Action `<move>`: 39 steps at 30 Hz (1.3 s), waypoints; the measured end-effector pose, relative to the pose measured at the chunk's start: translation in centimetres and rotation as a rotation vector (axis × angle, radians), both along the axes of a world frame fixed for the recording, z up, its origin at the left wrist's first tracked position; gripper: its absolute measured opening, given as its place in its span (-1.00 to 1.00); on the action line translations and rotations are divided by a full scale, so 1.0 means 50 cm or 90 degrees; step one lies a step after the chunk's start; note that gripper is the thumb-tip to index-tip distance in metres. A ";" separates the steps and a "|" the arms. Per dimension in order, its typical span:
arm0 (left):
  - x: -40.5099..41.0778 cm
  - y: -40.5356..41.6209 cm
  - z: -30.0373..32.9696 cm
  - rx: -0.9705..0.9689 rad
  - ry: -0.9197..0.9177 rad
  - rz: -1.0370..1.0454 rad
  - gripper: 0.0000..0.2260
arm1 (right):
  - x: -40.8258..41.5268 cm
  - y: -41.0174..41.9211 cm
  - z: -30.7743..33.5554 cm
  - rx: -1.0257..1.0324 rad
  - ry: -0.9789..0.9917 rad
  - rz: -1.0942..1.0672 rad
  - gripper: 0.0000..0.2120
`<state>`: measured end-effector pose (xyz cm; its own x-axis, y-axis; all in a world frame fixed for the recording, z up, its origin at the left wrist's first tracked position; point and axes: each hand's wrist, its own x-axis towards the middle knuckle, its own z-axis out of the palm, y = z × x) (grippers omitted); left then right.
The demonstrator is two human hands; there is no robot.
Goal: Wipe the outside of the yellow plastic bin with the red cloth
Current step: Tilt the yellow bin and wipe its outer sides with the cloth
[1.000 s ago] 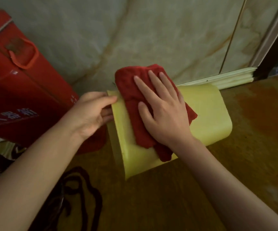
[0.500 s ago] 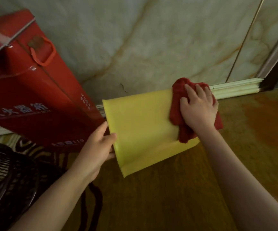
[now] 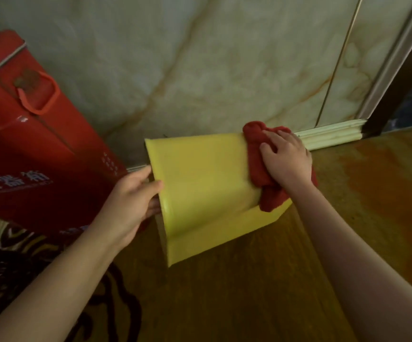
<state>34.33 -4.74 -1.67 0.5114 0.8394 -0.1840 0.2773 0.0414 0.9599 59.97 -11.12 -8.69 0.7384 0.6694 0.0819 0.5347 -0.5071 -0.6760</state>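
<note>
The yellow plastic bin (image 3: 205, 183) lies on its side on the wooden floor, its open rim toward the left and its bottom toward the right. My left hand (image 3: 133, 203) grips the rim at the bin's left edge, thumb on the outside. My right hand (image 3: 286, 161) presses the bunched red cloth (image 3: 256, 169) against the bin's right end, near its bottom. The cloth wraps over the upper right corner and hangs down the side.
A red metal box (image 3: 34, 154) with a handle and white lettering leans at the left, close to the bin's rim. The marble wall (image 3: 200, 70) and a pale skirting board (image 3: 333, 134) stand right behind the bin. A dark patterned mat (image 3: 15, 262) lies at lower left.
My right hand has slid the red cloth from the bin's left part across to its right end. My left hand has shifted lower on the rim. The view has drifted.
</note>
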 end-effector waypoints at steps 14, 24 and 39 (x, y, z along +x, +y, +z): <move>0.152 0.075 0.120 0.237 0.155 -0.269 -0.70 | -0.088 -0.013 -0.015 0.229 0.032 0.406 -0.25; 0.057 0.114 0.089 0.669 0.460 -0.283 -0.92 | -0.027 -0.057 -0.064 0.265 0.018 0.254 -0.26; 0.233 -0.021 0.052 0.793 0.327 -0.343 -0.84 | -0.049 -0.186 -0.167 0.189 0.017 0.002 -0.28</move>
